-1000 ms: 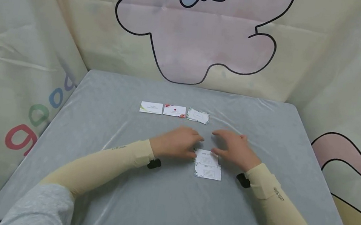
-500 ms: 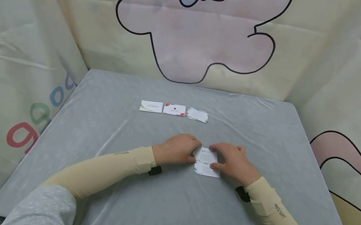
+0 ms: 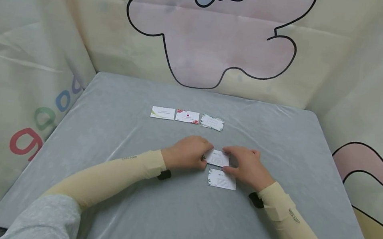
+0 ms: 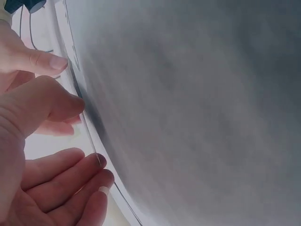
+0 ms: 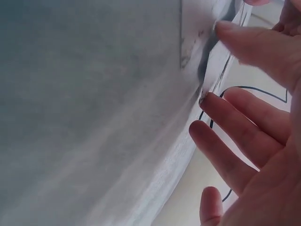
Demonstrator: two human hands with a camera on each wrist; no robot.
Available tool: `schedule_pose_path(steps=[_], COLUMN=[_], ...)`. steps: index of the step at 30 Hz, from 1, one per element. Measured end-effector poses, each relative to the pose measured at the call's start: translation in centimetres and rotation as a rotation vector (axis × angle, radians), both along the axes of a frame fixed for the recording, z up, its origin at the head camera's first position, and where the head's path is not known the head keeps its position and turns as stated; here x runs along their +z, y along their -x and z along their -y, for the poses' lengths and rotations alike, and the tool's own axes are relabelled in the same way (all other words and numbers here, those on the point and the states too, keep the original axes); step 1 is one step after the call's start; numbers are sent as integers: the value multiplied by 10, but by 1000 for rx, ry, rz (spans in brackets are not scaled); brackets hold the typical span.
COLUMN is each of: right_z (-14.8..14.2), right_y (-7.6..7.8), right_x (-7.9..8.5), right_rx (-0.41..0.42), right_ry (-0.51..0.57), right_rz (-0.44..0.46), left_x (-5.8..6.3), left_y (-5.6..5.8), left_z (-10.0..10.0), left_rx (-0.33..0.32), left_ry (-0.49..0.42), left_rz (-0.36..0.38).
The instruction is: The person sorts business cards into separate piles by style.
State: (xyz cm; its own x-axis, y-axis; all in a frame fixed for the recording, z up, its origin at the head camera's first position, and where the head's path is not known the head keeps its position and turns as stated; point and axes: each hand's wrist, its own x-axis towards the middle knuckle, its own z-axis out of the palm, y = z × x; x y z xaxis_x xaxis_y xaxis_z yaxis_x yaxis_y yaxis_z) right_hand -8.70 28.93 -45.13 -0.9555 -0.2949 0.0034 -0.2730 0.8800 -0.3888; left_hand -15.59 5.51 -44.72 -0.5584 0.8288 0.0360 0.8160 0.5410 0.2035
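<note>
Both hands hold one white business card [image 3: 217,158] with printed lines over the middle of the table. My left hand [image 3: 189,151] pinches its left side between thumb and fingers, covering that edge. On the opposite side my right hand [image 3: 248,164] has its thumb and fingertips on the card's right corners. In the right wrist view, the held card [image 5: 217,63] appears between the thumb and a fingertip. A second white card [image 3: 222,179] with leafy corners lies just nearer the body, apart from the held one.
Farther back, three spots of cards form a row: a green-and-yellow trimmed card [image 3: 162,113], a red-flowered card [image 3: 187,116], and leafy-edged cards [image 3: 212,122] slightly fanned. A grey cloth covers the table [image 3: 150,215]. Printed fabric [image 3: 215,50] hangs behind it.
Both hands came down to the upper card and took it by its sides. It has shifted away from the body, opening a gap to the lower card.
</note>
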Motion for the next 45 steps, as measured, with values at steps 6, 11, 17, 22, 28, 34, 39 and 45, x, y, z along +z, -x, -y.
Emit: schedule_pose_path(steps=[6, 11, 17, 22, 28, 34, 39, 45], right_z=[4, 7, 5, 7, 9, 7, 5, 3], right_y=[24, 58, 98, 122, 138, 139, 139, 141], right_x=[0, -5, -7, -2, -6, -10, -11, -13], right_rx=[12, 1, -59, -106, -112, -113, -117, -107], right_ry=[26, 39, 27, 24, 32, 40, 62, 68], right_rz=[-38, -79, -50, -22, 17, 22, 29, 60], left_x=[0, 3, 2, 2, 0, -2, -2, -2], left_y=[18, 47, 87, 111, 122, 126, 126, 127], left_z=[4, 6, 0, -5, -6, -6, -5, -5], left_rx=[45, 115, 168, 186, 195, 189, 190, 189], left_ry=[9, -11, -10, 5, 12, 22, 24, 50], left_rz=[-2, -40, -22, 3, 6, 28, 38, 46])
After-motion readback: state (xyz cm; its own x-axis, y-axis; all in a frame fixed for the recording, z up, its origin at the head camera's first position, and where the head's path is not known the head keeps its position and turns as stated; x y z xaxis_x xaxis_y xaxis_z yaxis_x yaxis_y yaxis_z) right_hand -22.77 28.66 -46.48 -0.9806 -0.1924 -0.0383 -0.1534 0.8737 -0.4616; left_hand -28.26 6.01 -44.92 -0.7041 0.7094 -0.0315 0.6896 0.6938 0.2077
